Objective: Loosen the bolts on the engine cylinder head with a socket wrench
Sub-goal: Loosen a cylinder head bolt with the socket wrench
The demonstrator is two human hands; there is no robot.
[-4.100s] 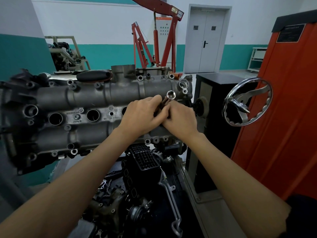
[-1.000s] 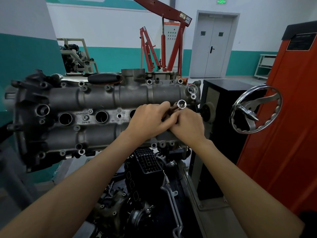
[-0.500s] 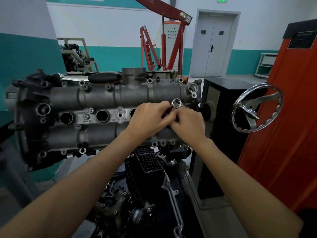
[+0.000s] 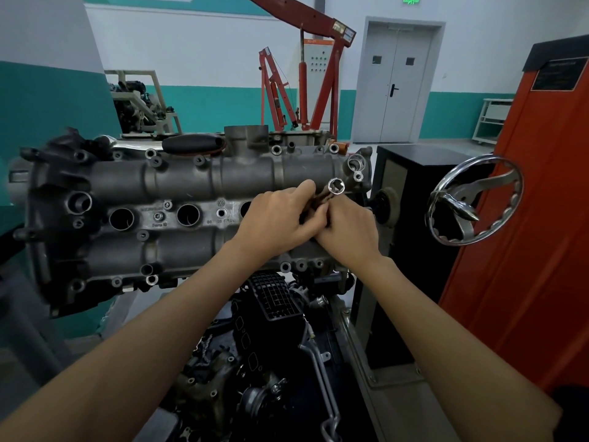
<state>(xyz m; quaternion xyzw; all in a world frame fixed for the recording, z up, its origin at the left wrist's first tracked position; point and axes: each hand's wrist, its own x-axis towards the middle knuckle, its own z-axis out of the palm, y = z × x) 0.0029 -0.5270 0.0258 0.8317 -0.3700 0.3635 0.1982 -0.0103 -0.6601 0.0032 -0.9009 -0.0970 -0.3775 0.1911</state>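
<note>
Between both hands: socket wrench [image 4: 334, 189], gripped by left hand [image 4: 276, 222] and right hand [image 4: 348, 230] together, open socket end facing up. Hands over right end of cylinder head [image 4: 178, 199]. Handwheel [image 4: 475, 199] well right.

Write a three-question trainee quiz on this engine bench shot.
1. True or false: both hands grip the tool.
2. Which way does the shiny chrome socket open: A toward the camera, B into a bolt?
3. What stands right of the grey cast-metal cylinder head?

Key:
1. True: the left hand and right hand curl round it.
2. A.
3. A polished metal handwheel.
</note>
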